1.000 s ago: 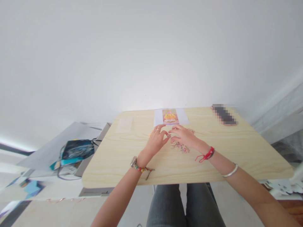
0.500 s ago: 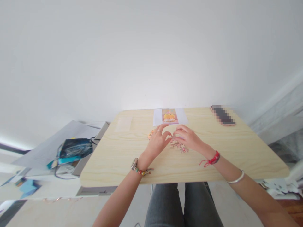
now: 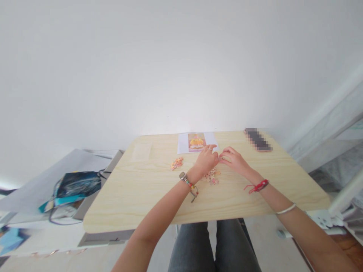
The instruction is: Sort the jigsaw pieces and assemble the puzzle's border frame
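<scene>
My left hand (image 3: pixel 206 160) reaches over a loose pile of small pinkish jigsaw puzzle pieces (image 3: pixel 212 176) and hides part of it. Its thumb and fingers are drawn together. Just right of it, my right hand (image 3: pixel 235 161) has its fingertips pinched, almost touching the left fingertips. Whatever lies between the fingertips is too small to make out. A smaller heap of orange puzzle pieces (image 3: pixel 177 163) lies to the left of my left hand. Behind the hands is a white sheet with a printed picture (image 3: pixel 196 142) of a yellow-orange figure; the left fingers overlap its near right corner.
A phone-like dark object (image 3: pixel 258 139), pixelated, lies at the table's back right. A pale, translucent flat sheet (image 3: pixel 141 152) rests at the back left of the wooden table (image 3: pixel 127 200). Left of the table are a dark bag (image 3: pixel 79 184) and papers. A wall stands behind.
My left hand has moved right, uncovering the orange heap, and its fingers have closed in. My right hand stays close beside it, fingertips pinched. The view has shifted slightly.
</scene>
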